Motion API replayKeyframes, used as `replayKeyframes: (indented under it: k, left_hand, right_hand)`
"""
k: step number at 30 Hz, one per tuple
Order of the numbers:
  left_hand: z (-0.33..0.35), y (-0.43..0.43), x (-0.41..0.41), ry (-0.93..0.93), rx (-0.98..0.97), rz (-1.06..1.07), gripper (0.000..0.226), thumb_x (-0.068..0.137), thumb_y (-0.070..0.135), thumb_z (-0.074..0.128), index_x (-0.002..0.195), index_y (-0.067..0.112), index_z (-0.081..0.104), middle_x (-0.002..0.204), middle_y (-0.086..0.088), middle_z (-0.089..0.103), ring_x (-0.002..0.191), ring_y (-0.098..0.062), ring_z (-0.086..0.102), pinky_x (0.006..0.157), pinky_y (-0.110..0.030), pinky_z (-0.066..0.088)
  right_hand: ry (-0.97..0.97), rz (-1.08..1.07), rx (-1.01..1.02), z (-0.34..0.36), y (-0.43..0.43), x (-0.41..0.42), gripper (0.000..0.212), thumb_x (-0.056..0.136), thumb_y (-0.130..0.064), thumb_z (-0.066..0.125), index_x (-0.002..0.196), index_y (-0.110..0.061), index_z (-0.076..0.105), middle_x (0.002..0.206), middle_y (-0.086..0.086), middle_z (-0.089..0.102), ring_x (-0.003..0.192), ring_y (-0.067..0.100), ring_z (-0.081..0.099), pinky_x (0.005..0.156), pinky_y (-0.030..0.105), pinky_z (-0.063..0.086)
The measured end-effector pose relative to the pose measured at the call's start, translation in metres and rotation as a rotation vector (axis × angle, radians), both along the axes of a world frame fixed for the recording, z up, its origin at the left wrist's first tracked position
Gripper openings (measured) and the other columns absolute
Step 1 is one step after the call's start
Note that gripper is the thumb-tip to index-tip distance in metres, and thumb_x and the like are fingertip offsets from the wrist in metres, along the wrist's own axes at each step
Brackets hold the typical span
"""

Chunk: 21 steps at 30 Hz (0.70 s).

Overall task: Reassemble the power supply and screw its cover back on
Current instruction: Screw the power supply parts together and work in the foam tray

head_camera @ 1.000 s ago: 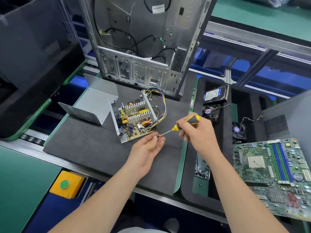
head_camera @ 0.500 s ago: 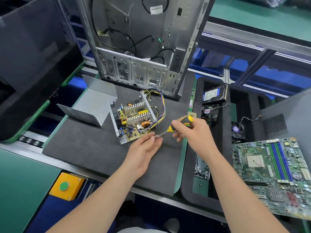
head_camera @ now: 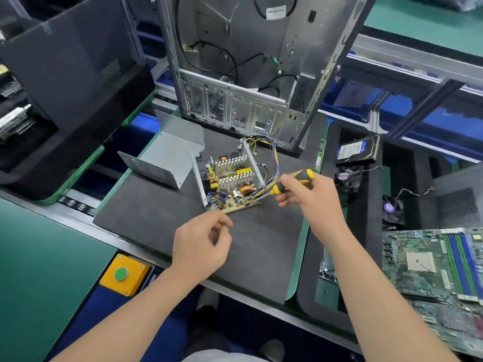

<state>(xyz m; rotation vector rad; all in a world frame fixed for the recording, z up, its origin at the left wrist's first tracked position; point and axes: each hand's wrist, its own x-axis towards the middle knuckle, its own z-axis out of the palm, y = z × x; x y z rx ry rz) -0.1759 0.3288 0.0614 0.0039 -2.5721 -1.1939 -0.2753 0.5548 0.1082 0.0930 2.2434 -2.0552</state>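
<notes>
Black foam covers the surface (head_camera: 146, 212), and the power supply (head_camera: 230, 178) sits near its middle, open, with heat sinks and circuit board showing. Its grey metal cover (head_camera: 167, 155) lies just beside it to the left. The right hand (head_camera: 313, 197) has its grip clamped round a yellow-and-black screwdriver (head_camera: 295, 180), whose shaft angles down to the supply's near right corner. The left hand (head_camera: 201, 244) hovers over the foam in front of the supply, grip slack, fingers loosely curled with nothing seen in them. A computer case (head_camera: 235, 74) stands behind, and a motherboard (head_camera: 431, 262) lies at far right.
</notes>
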Motion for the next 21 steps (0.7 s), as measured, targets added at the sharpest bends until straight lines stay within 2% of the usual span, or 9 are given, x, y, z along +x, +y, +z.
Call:
replayKeyframes:
  k: [2, 4, 6, 8, 9, 11, 14, 17, 21]
  left_hand:
    - [0.016, -0.016, -0.012, 0.191, -0.055, 0.049, 0.016, 0.084, 0.020, 0.059, 0.087, 0.030, 0.071, 0.072, 0.023, 0.056, 0.073, 0.004, 0.050, 0.072, -0.007, 0.036]
    - [0.034, -0.033, -0.041, 0.278, -0.085, 0.066, 0.016, 0.085, 0.017, 0.061, 0.094, 0.026, 0.071, 0.087, 0.016, 0.062, 0.088, -0.003, 0.052, 0.089, -0.014, 0.036]
    - [0.051, -0.049, -0.077, 0.157, -0.165, -0.024, 0.033, 0.081, 0.024, 0.066, 0.114, 0.026, 0.069, 0.118, 0.005, 0.065, 0.120, -0.018, 0.055, 0.108, -0.036, 0.036]
    - [0.059, -0.059, -0.108, -0.129, -0.362, -0.162, 0.074, 0.075, 0.052, 0.070, 0.144, 0.036, 0.050, 0.157, 0.001, 0.044, 0.153, -0.025, 0.027, 0.120, -0.052, 0.018]
    - [0.059, -0.059, -0.120, -0.246, -0.497, -0.221, 0.096, 0.070, 0.070, 0.068, 0.155, 0.042, 0.033, 0.167, 0.001, 0.028, 0.159, -0.025, 0.010, 0.123, -0.056, 0.007]
    - [0.054, -0.053, -0.138, -0.382, -0.712, -0.328, 0.129, 0.055, 0.095, 0.062, 0.159, 0.048, 0.003, 0.173, 0.002, 0.006, 0.159, -0.028, -0.010, 0.122, -0.063, -0.005]
    - [0.044, -0.041, -0.150, -0.554, -0.818, -0.419, 0.150, 0.037, 0.101, 0.063, 0.153, 0.055, -0.020, 0.174, 0.000, -0.004, 0.157, -0.036, -0.017, 0.118, -0.071, -0.006]
    - [0.040, -0.037, -0.153, -0.597, -0.875, -0.449, 0.148, 0.045, 0.088, 0.079, 0.153, 0.057, -0.018, 0.172, -0.002, 0.009, 0.157, -0.039, -0.003, 0.115, -0.073, 0.007]
    - [0.046, -0.045, -0.157, -0.576, -0.807, -0.485, 0.136, 0.060, 0.064, 0.090, 0.154, 0.060, -0.009, 0.165, -0.001, 0.027, 0.147, -0.033, 0.021, 0.110, -0.064, 0.024]
  right_hand:
    - [-0.002, 0.018, 0.016, -0.001, -0.005, -0.001, 0.018, 0.099, -0.015, 0.072, 0.092, 0.002, 0.073, 0.083, 0.016, 0.076, 0.069, 0.032, 0.074, 0.064, 0.039, 0.061]
    - [-0.006, 0.035, 0.030, -0.003, -0.010, -0.002, 0.021, 0.098, -0.017, 0.073, 0.093, 0.003, 0.073, 0.081, 0.014, 0.076, 0.067, 0.031, 0.074, 0.064, 0.040, 0.060]
    - [-0.012, 0.052, 0.036, -0.003, -0.015, -0.001, 0.025, 0.095, -0.022, 0.074, 0.095, 0.003, 0.073, 0.081, 0.013, 0.077, 0.067, 0.031, 0.074, 0.064, 0.040, 0.060]
    - [-0.022, 0.070, 0.043, -0.003, -0.020, 0.001, 0.026, 0.093, -0.027, 0.074, 0.094, -0.001, 0.074, 0.082, 0.012, 0.077, 0.069, 0.032, 0.075, 0.066, 0.040, 0.061]
    - [-0.024, 0.082, 0.052, -0.003, -0.023, 0.002, 0.024, 0.093, -0.029, 0.074, 0.093, -0.004, 0.075, 0.083, 0.012, 0.077, 0.070, 0.033, 0.075, 0.067, 0.041, 0.061]
    - [-0.019, 0.101, 0.069, -0.003, -0.027, 0.004, 0.020, 0.094, -0.028, 0.074, 0.089, -0.009, 0.076, 0.082, 0.012, 0.077, 0.070, 0.034, 0.075, 0.067, 0.042, 0.061]
    - [0.008, 0.117, 0.129, -0.002, -0.033, 0.006, 0.016, 0.097, -0.022, 0.073, 0.087, -0.010, 0.077, 0.081, 0.009, 0.077, 0.070, 0.032, 0.076, 0.067, 0.042, 0.062]
    - [0.037, 0.135, 0.217, 0.001, -0.037, 0.006, 0.016, 0.097, -0.022, 0.073, 0.085, -0.015, 0.078, 0.079, 0.005, 0.077, 0.070, 0.028, 0.078, 0.067, 0.041, 0.064]
    - [0.039, 0.135, 0.263, 0.004, -0.041, 0.004, 0.016, 0.098, -0.023, 0.073, 0.085, -0.015, 0.078, 0.076, 0.005, 0.077, 0.070, 0.027, 0.078, 0.070, 0.045, 0.066]
